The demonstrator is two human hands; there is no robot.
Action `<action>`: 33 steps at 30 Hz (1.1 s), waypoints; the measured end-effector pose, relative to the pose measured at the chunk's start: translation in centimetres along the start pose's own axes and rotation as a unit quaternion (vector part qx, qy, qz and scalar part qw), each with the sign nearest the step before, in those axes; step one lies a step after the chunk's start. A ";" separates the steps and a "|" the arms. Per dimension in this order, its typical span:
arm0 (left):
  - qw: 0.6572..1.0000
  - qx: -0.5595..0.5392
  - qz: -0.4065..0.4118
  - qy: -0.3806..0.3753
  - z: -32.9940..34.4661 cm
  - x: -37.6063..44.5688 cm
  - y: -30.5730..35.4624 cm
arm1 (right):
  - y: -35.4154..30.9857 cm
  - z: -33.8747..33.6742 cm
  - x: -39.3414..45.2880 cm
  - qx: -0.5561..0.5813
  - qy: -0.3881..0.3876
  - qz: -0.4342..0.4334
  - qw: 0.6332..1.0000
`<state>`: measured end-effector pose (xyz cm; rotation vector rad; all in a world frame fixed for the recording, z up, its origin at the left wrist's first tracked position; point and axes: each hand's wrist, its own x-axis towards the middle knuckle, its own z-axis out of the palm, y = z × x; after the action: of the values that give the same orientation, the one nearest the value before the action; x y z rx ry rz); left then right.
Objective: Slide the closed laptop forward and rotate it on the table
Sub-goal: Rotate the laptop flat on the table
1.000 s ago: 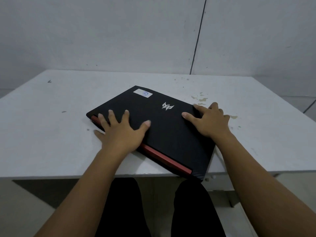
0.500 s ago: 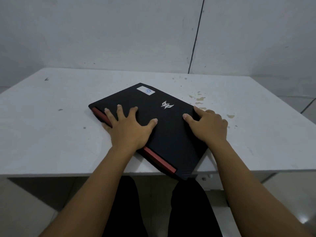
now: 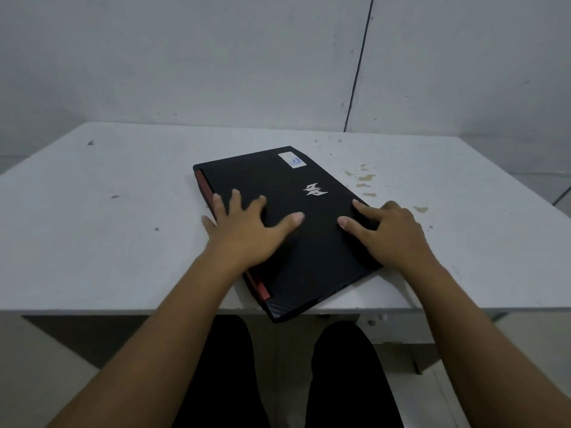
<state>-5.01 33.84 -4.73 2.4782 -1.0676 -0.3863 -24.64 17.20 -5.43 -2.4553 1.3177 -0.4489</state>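
1. The left hand (image 3: 247,233) and its forearm (image 3: 160,332) are bare, with no sleeve in view.
2. The right hand (image 3: 391,233) and its forearm (image 3: 482,329) are likewise bare, with no sleeve showing up to the picture's edge.
3. The fingernails (image 3: 298,216) are short and plain.
4. Both legs wear black trousers (image 3: 228,375), seen near the lower edge, under the table.

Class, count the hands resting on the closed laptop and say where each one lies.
2. The left hand lies flat by the laptop's red-trimmed left edge; the right hand rests on its right edge.
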 end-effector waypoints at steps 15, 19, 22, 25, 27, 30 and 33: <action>0.984 0.127 0.120 0.033 3.3 -5.2 2.1 | 0.6 0.5 1.0 -0.043 -0.042 0.006 0.998; 0.983 0.106 0.148 0.041 2.5 -5.2 1.4 | 0.6 0.4 0.7 -0.061 -0.043 0.000 0.997; 0.977 0.091 0.191 0.025 1.4 -4.7 0.2 | 0.2 0.8 -0.5 -0.068 -0.021 0.006 0.997; 0.965 0.084 0.250 0.000 -0.1 -3.7 -1.5 | -0.5 1.2 -2.5 -0.070 0.014 0.016 0.997; 0.953 0.078 0.290 -0.021 -1.2 -2.8 -2.8 | -1.2 1.9 -4.0 -0.075 0.036 0.029 0.996; 0.947 0.074 0.311 -0.036 -2.1 -2.0 -3.9 | -2.1 2.8 -5.7 -0.090 0.055 0.044 0.993; 0.953 0.084 0.292 -0.023 -2.3 -2.4 -4.0 | -1.7 2.2 -5.3 -0.085 0.061 0.015 0.994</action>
<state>-3.20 38.69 -4.37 2.1490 -1.8374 -0.1736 -25.30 22.85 -7.40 -2.5774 1.4970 -0.5045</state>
